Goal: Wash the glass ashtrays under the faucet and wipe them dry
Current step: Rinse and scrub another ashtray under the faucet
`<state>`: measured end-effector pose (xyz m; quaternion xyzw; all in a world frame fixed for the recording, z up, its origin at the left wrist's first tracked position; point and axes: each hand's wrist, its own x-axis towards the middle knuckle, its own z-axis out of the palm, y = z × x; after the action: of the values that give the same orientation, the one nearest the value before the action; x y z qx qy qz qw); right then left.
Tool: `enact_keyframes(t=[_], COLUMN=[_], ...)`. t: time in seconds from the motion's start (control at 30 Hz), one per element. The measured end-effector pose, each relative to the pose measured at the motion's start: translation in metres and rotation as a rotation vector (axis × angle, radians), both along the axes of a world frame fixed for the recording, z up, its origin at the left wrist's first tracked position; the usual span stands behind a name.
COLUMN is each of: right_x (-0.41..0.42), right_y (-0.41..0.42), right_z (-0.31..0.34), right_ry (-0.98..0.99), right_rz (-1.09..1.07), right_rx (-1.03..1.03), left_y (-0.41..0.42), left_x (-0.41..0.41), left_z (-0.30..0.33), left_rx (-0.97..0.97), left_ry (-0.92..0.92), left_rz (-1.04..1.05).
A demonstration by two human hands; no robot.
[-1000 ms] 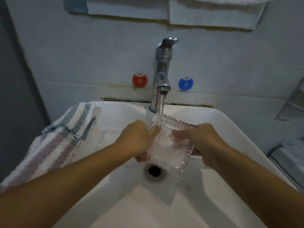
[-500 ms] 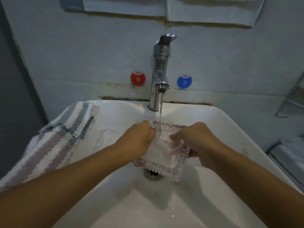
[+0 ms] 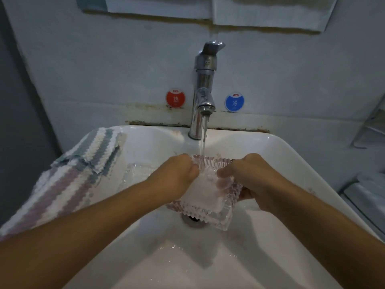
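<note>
Gripping the square ribbed clear glass ashtray (image 3: 205, 190) by opposite sides, the left hand (image 3: 175, 180) and right hand (image 3: 250, 176) curl around its edges. It tilts under the chrome faucet (image 3: 203, 90) stream, above the white sink (image 3: 281, 155) drain.

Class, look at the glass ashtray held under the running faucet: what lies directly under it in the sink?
Under the glass ashtray the dark drain of the white sink shows, partly covered by the ashtray's ribbed edge. The rest of the drain and the right hand's fingertips beneath are hidden.

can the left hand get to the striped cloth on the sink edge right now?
Probably not right away: the left hand grips the ribbed square glass ashtray under the running chrome faucet. The striped cloth lies draped just to its left with nothing between them, so once freed it looks reachable.
</note>
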<state>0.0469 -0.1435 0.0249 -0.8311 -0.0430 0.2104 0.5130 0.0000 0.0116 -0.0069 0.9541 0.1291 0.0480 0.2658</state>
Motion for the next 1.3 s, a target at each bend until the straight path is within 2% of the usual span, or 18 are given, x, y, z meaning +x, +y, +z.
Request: enact_keyframes(t=[0.13,0.27,0.37,0.47,0.57,0.77,0.97,1.17,1.3], right_x=[0.002,0.007,0.009,0.011,0.011,0.011,0.012,0.013,0.011], right_y=[-0.002,-0.007,-0.009,-0.008,-0.007,-0.007,-0.005,-0.008,-0.01], right_z=[0.003,0.006,0.005,0.003,0.002,0.004,0.001,0.003,0.002], right_ry=[0.03,0.07,0.058,0.002,-0.025,-0.043,-0.053,-0.104,-0.147], right_rz=[0.058,0.16,0.19,0.154,0.114,0.089,-0.012,-0.081,-0.102], right_rx=[-0.033,-0.083,-0.119,-0.082,-0.059,-0.025,0.035,0.085,0.128], left_y=[-0.001,-0.001,-0.002,0.001,0.003,0.012,0.017,0.011,0.006], left_x=[-0.002,-0.004,-0.005,-0.002,-0.003,-0.014,-0.016,-0.014,-0.01], left_z=[-0.003,0.003,0.002,0.002,0.009,0.034,0.039,0.034,0.031], left_rx=[0.046,0.101,0.029,-0.099,-0.349,-0.417,-0.365,-0.399,-0.642], left_ry=[-0.031,-0.058,-0.125,-0.101,0.043,0.219,0.183,0.14,0.034], left_rz=[0.048,-0.076,-0.129,-0.074,-0.009,-0.118,-0.143,-0.095,0.015])
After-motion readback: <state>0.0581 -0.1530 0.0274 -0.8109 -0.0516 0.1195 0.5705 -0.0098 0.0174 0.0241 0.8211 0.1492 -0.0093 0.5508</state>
